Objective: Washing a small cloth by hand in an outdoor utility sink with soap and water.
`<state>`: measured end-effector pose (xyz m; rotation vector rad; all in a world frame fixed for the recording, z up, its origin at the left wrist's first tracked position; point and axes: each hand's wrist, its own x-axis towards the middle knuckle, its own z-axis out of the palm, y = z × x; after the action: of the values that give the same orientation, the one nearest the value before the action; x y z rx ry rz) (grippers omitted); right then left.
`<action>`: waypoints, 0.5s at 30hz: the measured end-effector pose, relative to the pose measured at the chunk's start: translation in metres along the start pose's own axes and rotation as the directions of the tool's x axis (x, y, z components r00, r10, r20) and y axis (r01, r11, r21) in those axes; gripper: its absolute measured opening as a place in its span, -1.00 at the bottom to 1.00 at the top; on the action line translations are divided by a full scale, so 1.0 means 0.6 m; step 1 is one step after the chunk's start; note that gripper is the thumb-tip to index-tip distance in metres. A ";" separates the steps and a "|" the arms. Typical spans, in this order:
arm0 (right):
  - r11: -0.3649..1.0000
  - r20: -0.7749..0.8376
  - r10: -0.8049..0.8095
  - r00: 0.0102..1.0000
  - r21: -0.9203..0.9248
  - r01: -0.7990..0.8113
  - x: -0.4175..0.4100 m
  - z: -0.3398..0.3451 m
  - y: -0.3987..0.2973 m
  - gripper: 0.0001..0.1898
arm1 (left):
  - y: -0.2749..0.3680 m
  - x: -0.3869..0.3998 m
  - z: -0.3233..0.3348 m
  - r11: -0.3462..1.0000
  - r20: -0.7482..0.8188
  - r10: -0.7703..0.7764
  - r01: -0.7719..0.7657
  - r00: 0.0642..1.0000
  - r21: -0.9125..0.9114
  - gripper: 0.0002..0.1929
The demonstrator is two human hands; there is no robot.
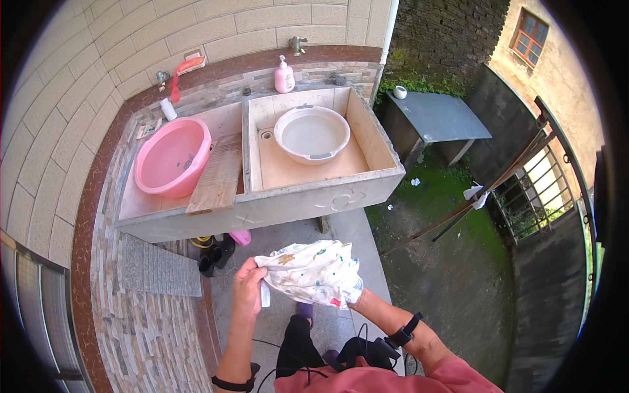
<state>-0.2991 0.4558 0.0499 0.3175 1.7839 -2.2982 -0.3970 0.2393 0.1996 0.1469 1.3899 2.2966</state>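
Note:
A white cloth garment (314, 275) with small printed figures and a red tag is held up in front of my body. My left hand (249, 280) pinches its left edge between thumb and fingers, and a white label hangs just beside them. At the garment's right end my right wrist (361, 296) goes in under the fabric, so the fingers are hidden. Beyond the garment stands a two-basin concrete sink (295, 194). A pink plastic basin (172, 157) holding water sits tilted in the left bay, with a wooden washboard (216, 177) leaning beside it.
In the right bay stands a whitish basin (312, 132) of cloudy water. A pink pump bottle (284, 76) is on the back ledge below a tap (297, 45). Dark shoes (216, 254) lie under the sink. A grey slab table (440, 115) and rusty poles (491, 186) are to the right.

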 end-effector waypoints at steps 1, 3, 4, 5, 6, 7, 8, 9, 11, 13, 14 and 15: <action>0.991 -0.022 -0.053 0.998 -0.123 0.049 0.028 -0.012 -0.025 -0.70 | 0.018 0.041 0.010 1.000 0.015 -0.004 0.004 1.000 -0.006 -0.79; 0.908 -0.039 -0.183 0.982 -0.389 0.154 0.087 -0.035 -0.079 -0.70 | 0.063 0.112 0.035 1.000 0.024 0.016 -0.016 1.000 0.013 -0.71; 0.842 -0.028 -0.248 0.968 -0.501 0.201 0.117 -0.043 -0.105 -0.69 | 0.083 0.145 0.038 1.000 0.036 0.013 -0.014 0.999 0.010 -0.70; 0.771 -0.015 -0.307 0.952 -0.591 0.240 0.143 -0.054 -0.132 -0.69 | 0.093 0.182 0.034 1.000 0.063 -0.011 0.011 0.998 0.001 -0.70; 0.692 0.013 -0.366 0.931 -0.665 0.281 0.173 -0.063 -0.159 -0.69 | 0.101 0.218 0.036 1.000 0.071 -0.016 0.016 0.997 -0.004 -0.69; 0.616 0.043 -0.417 0.908 -0.722 0.317 0.202 -0.075 -0.187 -0.69 | 0.110 0.254 0.039 1.000 0.075 -0.018 0.019 0.997 -0.008 -0.69; 0.538 0.074 -0.465 0.882 -0.767 0.349 0.235 -0.093 -0.214 -0.69 | 0.109 0.299 0.045 1.000 0.064 -0.008 0.009 0.998 -0.006 -0.69; 0.459 0.108 -0.511 0.853 -0.804 0.377 0.265 -0.112 -0.243 -0.69 | 0.103 0.347 0.054 1.000 0.103 -0.028 0.028 0.994 -0.001 -0.68; 0.320 0.181 -0.581 0.793 -0.845 0.428 0.331 -0.149 -0.300 -0.69 | 0.111 0.426 0.076 0.999 0.121 -0.041 0.039 0.992 0.015 -0.68; 0.195 0.247 -0.636 0.731 -0.865 0.462 0.396 -0.187 -0.356 -0.68 | 0.121 0.502 0.101 0.925 0.032 -0.066 0.049 0.997 0.378 -0.69; 0.133 0.287 -0.657 0.697 -0.866 0.482 0.426 -0.202 -0.387 -0.68 | 0.120 0.544 0.104 0.892 0.040 0.034 -0.048 0.999 0.450 -0.71; 0.082 0.321 -0.677 0.663 -0.862 0.501 0.455 -0.216 -0.417 -0.68 | 0.119 0.581 0.102 0.889 0.030 0.037 -0.047 0.999 0.456 -0.71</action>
<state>-0.6292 0.6320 0.1679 -0.5936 3.3997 -1.0159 -0.7118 0.4101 0.2428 0.3476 1.9131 1.9495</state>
